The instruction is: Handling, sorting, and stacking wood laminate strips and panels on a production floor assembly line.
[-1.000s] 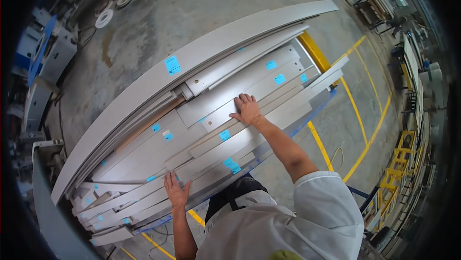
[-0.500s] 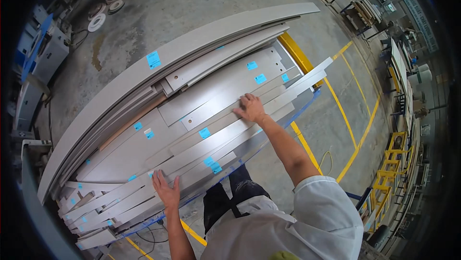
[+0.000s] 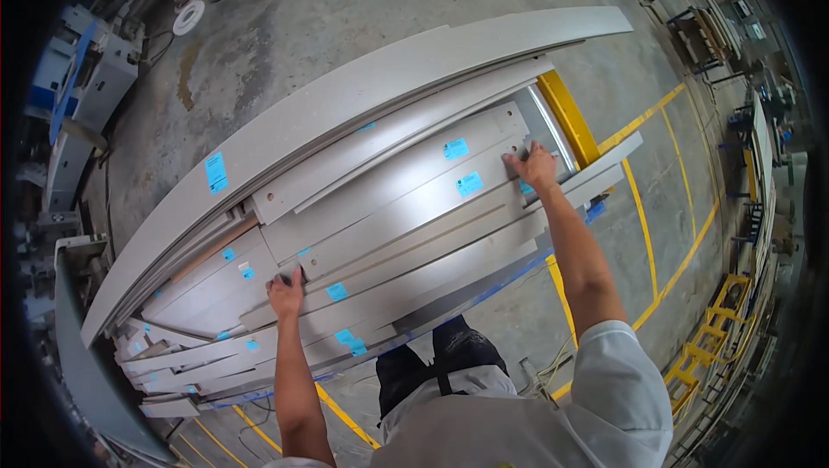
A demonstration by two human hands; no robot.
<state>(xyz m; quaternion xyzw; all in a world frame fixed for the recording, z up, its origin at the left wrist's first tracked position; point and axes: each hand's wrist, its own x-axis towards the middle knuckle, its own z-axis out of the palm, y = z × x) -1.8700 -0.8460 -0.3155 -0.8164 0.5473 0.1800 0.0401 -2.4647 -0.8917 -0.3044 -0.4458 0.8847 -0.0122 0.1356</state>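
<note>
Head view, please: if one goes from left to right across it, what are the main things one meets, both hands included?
White machine cabinet → white ring on the floor → left hand → right hand → yellow ladder-like frame.

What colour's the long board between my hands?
The long board is pale grey; head view shows it.

The stacked panels (image 3: 380, 196) are plain pale silver-grey, dotted with bright sky-blue labels (image 3: 216, 173); a thin strip (image 3: 216, 248) among them at left is tan-brown. The end bar (image 3: 567, 118) at right is strong yellow, and the near edge strip (image 3: 490, 294) is blue. The floor (image 3: 319, 28) is mottled grey with a brown stain (image 3: 186, 75) at far left and yellow painted lines (image 3: 639, 196) at right. The shirt (image 3: 492, 429) is whitish-grey, the trousers (image 3: 471, 347) blackish with pale smudges.
</note>
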